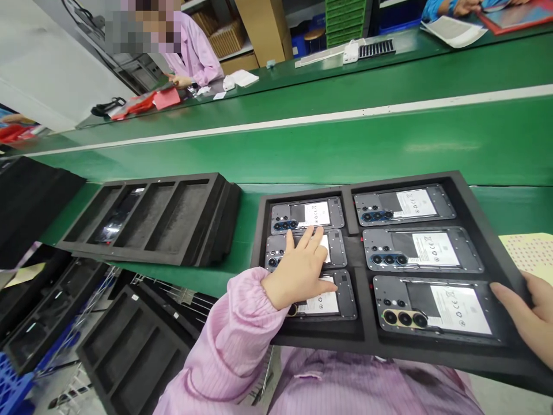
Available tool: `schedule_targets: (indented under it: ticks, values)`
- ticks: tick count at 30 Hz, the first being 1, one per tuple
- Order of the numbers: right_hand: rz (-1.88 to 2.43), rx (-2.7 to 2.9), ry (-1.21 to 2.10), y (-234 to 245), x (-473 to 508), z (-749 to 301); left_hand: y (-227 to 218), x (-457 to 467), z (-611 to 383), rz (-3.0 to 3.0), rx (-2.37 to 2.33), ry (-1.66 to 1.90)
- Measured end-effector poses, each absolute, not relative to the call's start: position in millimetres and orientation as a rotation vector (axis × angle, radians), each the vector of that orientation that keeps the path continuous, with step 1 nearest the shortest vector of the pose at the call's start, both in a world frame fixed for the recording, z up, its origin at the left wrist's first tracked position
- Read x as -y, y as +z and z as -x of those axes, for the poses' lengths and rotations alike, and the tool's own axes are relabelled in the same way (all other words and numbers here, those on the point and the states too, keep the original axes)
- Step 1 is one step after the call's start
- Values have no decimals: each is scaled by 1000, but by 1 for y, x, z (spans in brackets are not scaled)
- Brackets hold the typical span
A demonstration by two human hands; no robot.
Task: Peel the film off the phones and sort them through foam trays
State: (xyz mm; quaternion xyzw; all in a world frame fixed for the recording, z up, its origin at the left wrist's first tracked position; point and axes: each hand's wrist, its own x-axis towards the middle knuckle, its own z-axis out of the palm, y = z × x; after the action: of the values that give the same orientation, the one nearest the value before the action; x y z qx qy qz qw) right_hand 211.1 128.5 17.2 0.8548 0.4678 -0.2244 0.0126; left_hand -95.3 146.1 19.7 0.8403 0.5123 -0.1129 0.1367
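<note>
My surface (345, 144) is a long green belt with a white stripe (302, 121) running down it, a bit shiny with glare. On the far side a person in a pink coat (196, 55) is at their own spot, with cardboard boxes (259, 29) and stacked green crates (345, 20) behind. There's a white wall panel (43, 63) off to the left and a blue crate (12, 392) down low.

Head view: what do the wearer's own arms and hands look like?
Both hands are bare, without gloves. The left hand emerges from a pale pink, finely striped smock sleeve with a gathered elastic cuff. The right hand shows at the frame edge; its sleeve is out of view.
</note>
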Motion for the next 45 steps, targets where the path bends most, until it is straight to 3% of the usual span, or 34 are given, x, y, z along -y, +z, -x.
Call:
schedule_targets:
  ticks: [8, 14, 45]
  values:
    - [-2643, -1673, -681, 9, -121, -220, 23, -152, 83, -2509, -1582, -331]
    - [-2629, -1673, -744, 7, -116, -225, 33, -157, 55, -2459, -1572, -60]
    - [-2887, -1461, -943, 8, -122, -226, 14, -161, 41, -2439, -1331, 9]
